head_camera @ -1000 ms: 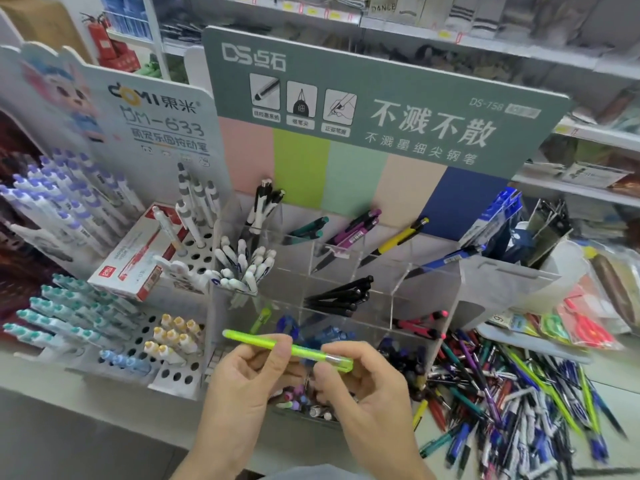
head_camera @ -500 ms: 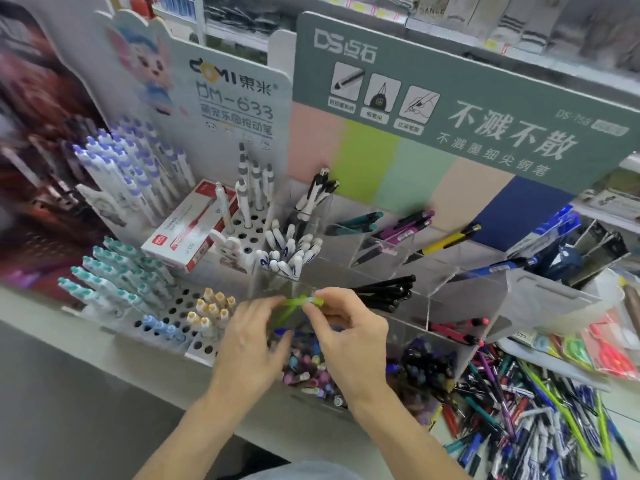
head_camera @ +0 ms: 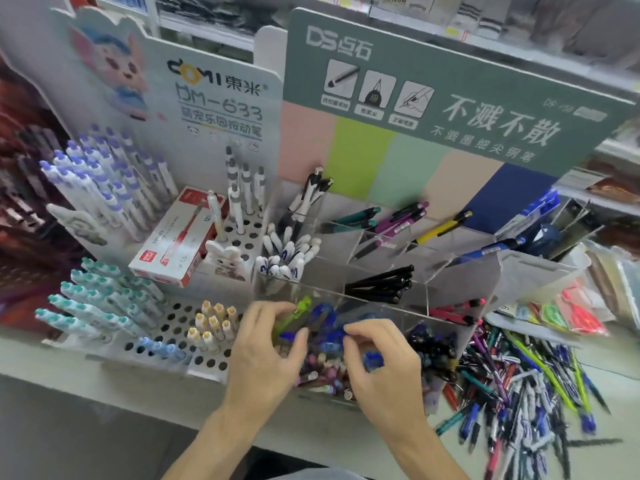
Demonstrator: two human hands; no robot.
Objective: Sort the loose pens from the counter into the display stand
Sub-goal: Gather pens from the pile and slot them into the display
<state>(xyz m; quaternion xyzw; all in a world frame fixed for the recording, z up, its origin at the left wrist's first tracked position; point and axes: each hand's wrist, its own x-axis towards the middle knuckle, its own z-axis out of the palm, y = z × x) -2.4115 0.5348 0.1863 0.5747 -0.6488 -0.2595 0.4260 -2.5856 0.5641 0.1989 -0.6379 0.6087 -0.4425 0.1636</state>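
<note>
The green signboard [head_camera: 450, 109] stands tallest at the far side, above the clear display stand [head_camera: 446, 268]; its far compartments hold single dark-green, purple, yellow and blue pens, and a middle one holds black pens [head_camera: 381, 284]; to the left a white perforated rack [head_camera: 180, 327] carries rows of purple-capped and teal-capped pens, with a red and white box [head_camera: 173, 251] lying on it; on the counter [head_camera: 616, 375] at the near right the loose pens [head_camera: 526, 386] lie in a tangled heap, just beside the stand; both hands hover over the stand's near left compartments; the left hand [head_camera: 263, 355] has its fingers curled, thumb and fingertips at the lime-green pen [head_camera: 294, 315], which leans tilted in the near left compartment among blue pens [head_camera: 322, 320]; whether it truly grips that pen I cannot tell; the right hand [head_camera: 384, 362] is bent with fingertips drawn together above the blue pens, and blur hides whether it pinches anything.
</note>
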